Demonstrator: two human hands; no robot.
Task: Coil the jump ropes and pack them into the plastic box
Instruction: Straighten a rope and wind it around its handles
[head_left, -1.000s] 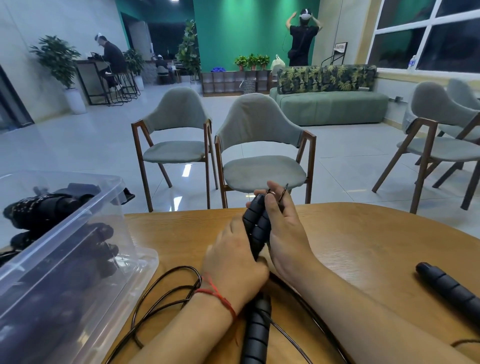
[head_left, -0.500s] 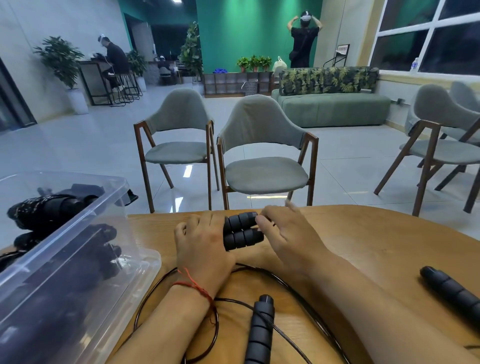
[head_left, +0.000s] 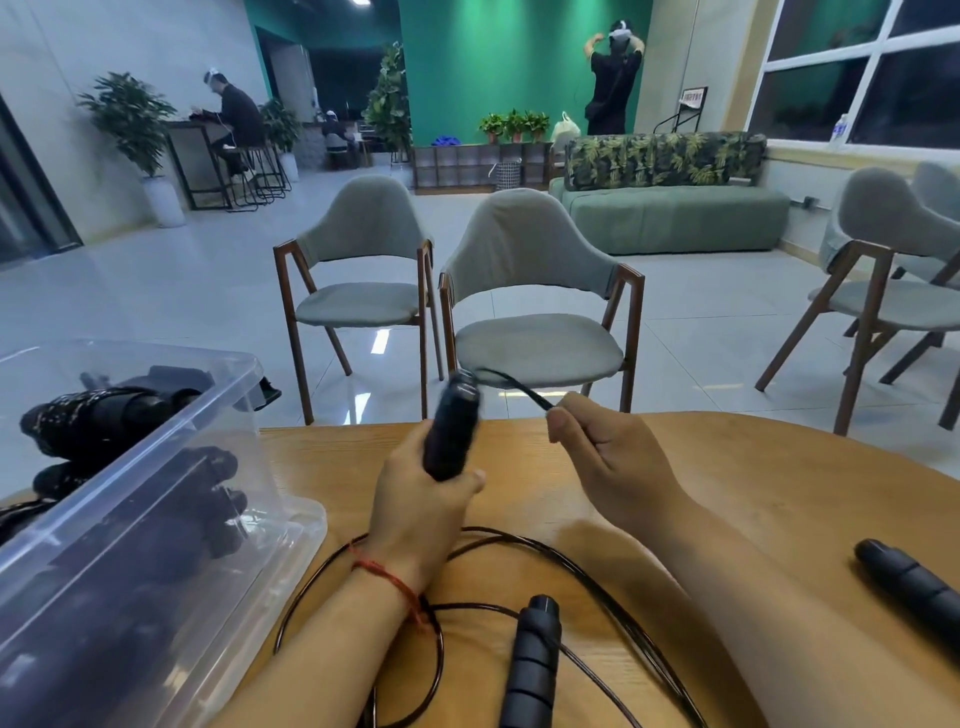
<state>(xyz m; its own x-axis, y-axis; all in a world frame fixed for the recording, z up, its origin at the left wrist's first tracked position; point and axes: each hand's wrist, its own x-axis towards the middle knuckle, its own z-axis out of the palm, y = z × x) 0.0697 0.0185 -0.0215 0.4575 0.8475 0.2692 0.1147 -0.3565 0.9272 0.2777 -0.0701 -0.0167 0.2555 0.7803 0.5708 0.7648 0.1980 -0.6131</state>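
Observation:
My left hand (head_left: 421, 506) grips black jump rope handles (head_left: 451, 431), held upright above the wooden table (head_left: 727, 467); motion blur hides whether it is one or two. My right hand (head_left: 605, 462) pinches the thin black cord (head_left: 511, 384) that leaves the handle top. Loose loops of black rope (head_left: 597, 577) lie on the table under my forearms. Another black handle (head_left: 530, 665) lies near the front edge between my arms. The clear plastic box (head_left: 156, 519) stands at the left, tilted, with several coiled black ropes inside.
A further black handle (head_left: 914, 587) lies at the table's right edge. Two grey chairs (head_left: 535, 291) stand just past the table's far edge, more chairs at the right. People are far off in the room.
My left hand has lifted the handles from lying flat on the table to upright. My right hand has let go of them and now pulls the cord out to the right.

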